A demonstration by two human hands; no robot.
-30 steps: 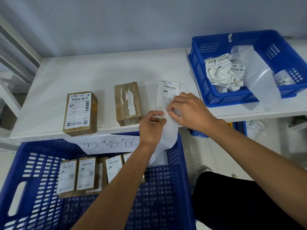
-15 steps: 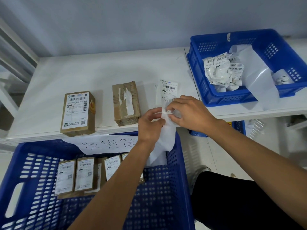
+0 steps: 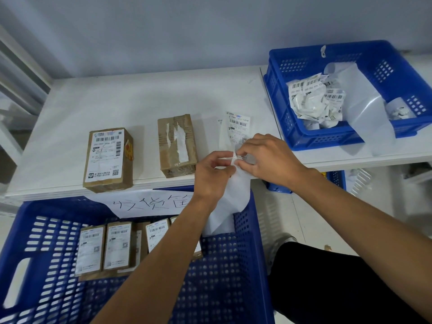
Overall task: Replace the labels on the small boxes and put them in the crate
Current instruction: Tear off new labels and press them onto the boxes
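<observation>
Head view: left hand (image 3: 211, 176) and right hand (image 3: 268, 160) pinch the label strip (image 3: 238, 123) over the bench (image 3: 117, 101) edge beside the stripped box (image 3: 176, 146), as yet unlabelled; several labelled boxes (image 3: 117, 246) stand in the crate (image 3: 233, 265).

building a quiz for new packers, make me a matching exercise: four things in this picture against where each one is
Things:
1. box with torn label scraps
2. crumpled labels
3. label strip
4. row of labelled boxes

Places:
A. in the near crate
B. pinched by left hand and right hand
C. on the table, beside the single labelled box
D. heaped in the far crate

Pairs: 1-C, 2-D, 3-B, 4-A
</observation>
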